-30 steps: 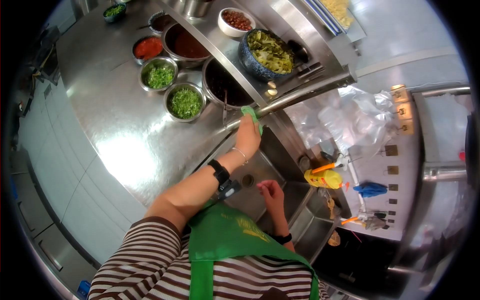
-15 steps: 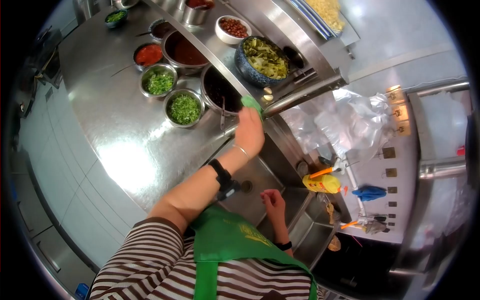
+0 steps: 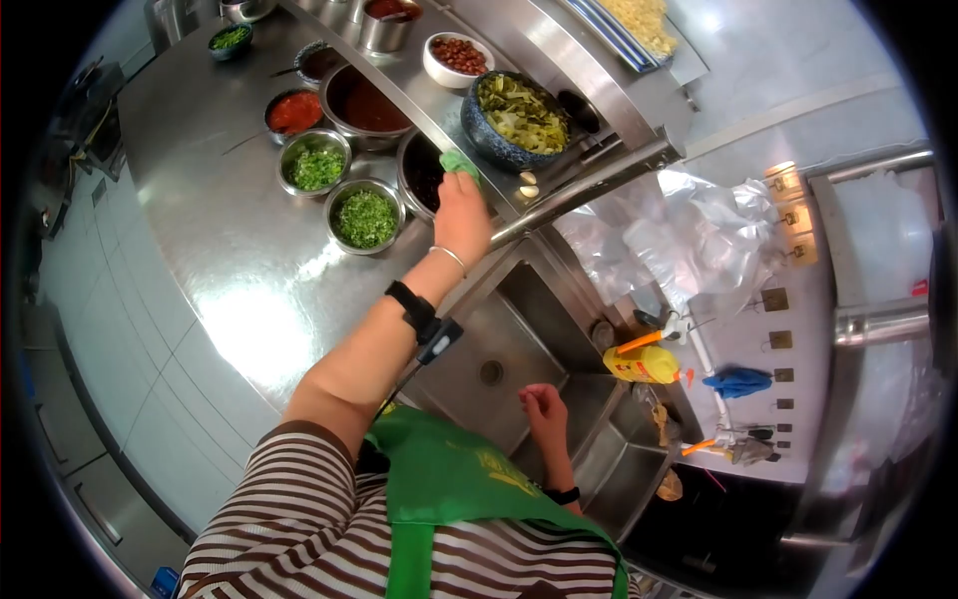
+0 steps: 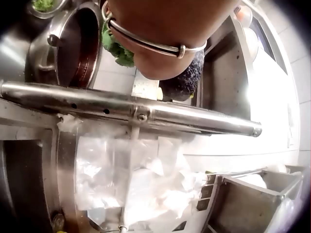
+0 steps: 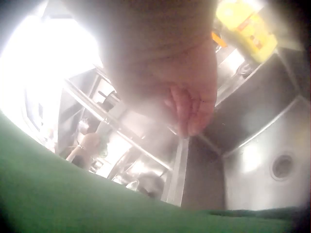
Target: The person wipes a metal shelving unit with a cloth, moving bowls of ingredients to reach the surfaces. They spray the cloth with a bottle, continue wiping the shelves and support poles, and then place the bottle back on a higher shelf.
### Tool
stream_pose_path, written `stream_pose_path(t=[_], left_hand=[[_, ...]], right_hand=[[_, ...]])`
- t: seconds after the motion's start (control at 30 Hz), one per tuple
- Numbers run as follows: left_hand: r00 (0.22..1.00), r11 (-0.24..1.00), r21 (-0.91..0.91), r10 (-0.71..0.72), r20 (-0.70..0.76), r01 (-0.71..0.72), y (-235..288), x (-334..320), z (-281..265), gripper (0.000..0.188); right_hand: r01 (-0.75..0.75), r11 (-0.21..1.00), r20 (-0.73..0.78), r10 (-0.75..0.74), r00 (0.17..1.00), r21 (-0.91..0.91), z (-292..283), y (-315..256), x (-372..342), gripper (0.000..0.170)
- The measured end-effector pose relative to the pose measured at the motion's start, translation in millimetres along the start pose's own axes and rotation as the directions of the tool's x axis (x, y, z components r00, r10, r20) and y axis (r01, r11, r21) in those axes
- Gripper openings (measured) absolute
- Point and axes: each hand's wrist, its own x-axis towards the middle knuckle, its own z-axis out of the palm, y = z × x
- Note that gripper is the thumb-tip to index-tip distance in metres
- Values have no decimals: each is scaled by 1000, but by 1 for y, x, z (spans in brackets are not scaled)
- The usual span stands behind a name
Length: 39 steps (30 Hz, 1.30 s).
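Note:
My left hand [image 3: 463, 218] grips a crumpled green cloth [image 3: 458, 165] against the front edge of the steel shelf [image 3: 419, 100], right by the pot of dark sauce [image 3: 419, 178]. In the left wrist view, the cloth [image 4: 115, 48] shows beside the bracelet, while the hand's underside hides most of the fingers. Over the sink [image 3: 474, 344] hangs my right hand [image 3: 546, 411], its fingers loosely curled with nothing in them. The right wrist view shows that hand [image 5: 187, 92] blurred, with the sink wall beside it.
Bowls of chopped greens [image 3: 364, 218], red sauce [image 3: 294, 113] and a pot of brown sauce [image 3: 367, 100] stand on the counter. On the shelf sit pickled greens [image 3: 519, 118], peanuts [image 3: 457, 58] and garlic cloves [image 3: 528, 185]. A steel bar [image 3: 589, 190] crosses the shelf's near end.
My left hand with the green cloth has moved along the shelf edge, away from the steel bar and up-left beside the dark sauce pot. The right hand stays over the sink.

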Motion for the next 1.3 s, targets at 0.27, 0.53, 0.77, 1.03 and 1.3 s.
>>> stream_pose_path(t=[0.27, 0.53, 0.77, 1.03, 1.3], left_hand=[[982, 998, 38, 46, 183, -54, 30, -48, 7, 40], [999, 999, 17, 28, 38, -29, -1, -12, 8, 42], [999, 999, -4, -36, 40, 36, 5, 9, -14, 41], [986, 997, -44, 67, 151, -61, 23, -43, 4, 44], [995, 994, 42, -101, -27, 102, -38, 55, -20, 42]], right_hand=[[4, 995, 2, -4, 1000, 97, 6, -4, 4, 6], [31, 995, -14, -30, 999, 98, 11, -10, 2, 6], [111, 993, 12, -112, 994, 39, 15, -18, 13, 7], [-11, 983, 18, 8, 1000, 184, 15, -16, 6, 7], [70, 995, 32, -73, 997, 69, 12, 6, 1, 8]])
